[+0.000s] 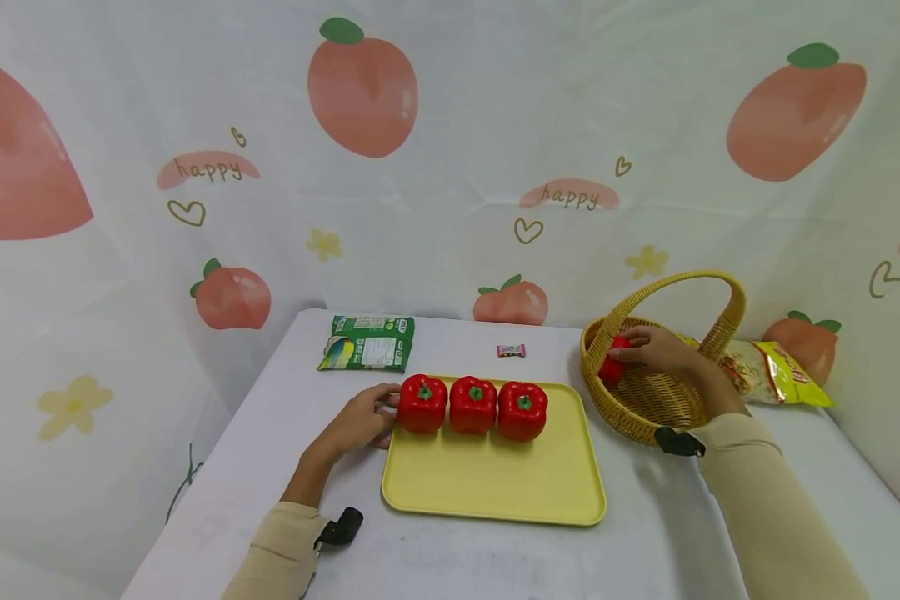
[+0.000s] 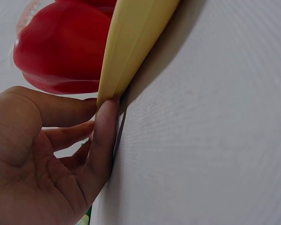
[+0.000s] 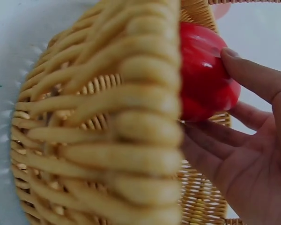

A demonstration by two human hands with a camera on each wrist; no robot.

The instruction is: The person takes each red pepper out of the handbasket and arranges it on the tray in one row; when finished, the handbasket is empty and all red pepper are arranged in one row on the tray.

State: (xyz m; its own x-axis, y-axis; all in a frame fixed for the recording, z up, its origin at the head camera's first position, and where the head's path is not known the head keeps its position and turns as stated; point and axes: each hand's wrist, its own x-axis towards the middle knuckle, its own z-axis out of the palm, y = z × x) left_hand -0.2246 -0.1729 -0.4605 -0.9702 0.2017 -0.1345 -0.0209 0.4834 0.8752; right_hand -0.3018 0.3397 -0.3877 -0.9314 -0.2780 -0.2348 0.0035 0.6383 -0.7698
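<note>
Three glossy red bell peppers with green stems stand side by side on a yellow tray [image 1: 495, 483]; the leftmost bell pepper [image 1: 422, 403] is near my left hand [image 1: 360, 423]. That hand pinches the tray's left edge, as the left wrist view shows at the tray's rim [image 2: 131, 42]. On the right, my right hand [image 1: 663, 350] reaches inside a woven basket [image 1: 607, 400] and grips another red bell pepper [image 3: 206, 72] between thumb and fingers. The basket wall hides part of this pepper in the right wrist view.
A green snack packet [image 1: 371, 343] lies at the table's back left. Behind the tray is a small pink wrapped sweet [image 1: 511, 351]. A yellow-and-clear bag [image 1: 783, 375] lies right of the basket, whose tall handle [image 1: 675, 279] arches over my right hand.
</note>
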